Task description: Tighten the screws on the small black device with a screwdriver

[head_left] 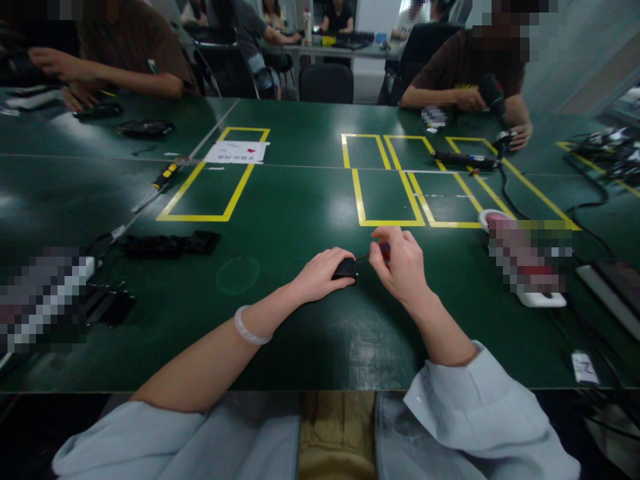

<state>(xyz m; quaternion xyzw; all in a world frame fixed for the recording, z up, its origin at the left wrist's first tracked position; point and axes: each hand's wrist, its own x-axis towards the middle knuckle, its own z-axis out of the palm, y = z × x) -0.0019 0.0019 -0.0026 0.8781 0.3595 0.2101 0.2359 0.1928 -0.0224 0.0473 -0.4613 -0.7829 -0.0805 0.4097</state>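
Observation:
My left hand (320, 275) rests on the green tabletop, its fingers and thumb closed round a small black block-like part (344, 269). What kind of part it is, I cannot make out. Just to the right, my right hand (403, 263) grips a screwdriver (385, 251) by its dark reddish handle. Its thin shaft points left and reaches the upper right side of the black part; whether the tip touches is too small to tell. The fingers partly cover the handle.
Yellow tape outlines (390, 223) mark the green table (290, 200). Left lie a black strip-shaped piece (170, 245) and a yellow-black tool (166, 176). At right are a white-edged device (543, 299) and cables. Across the table, a co-worker holds a power screwdriver (493, 95).

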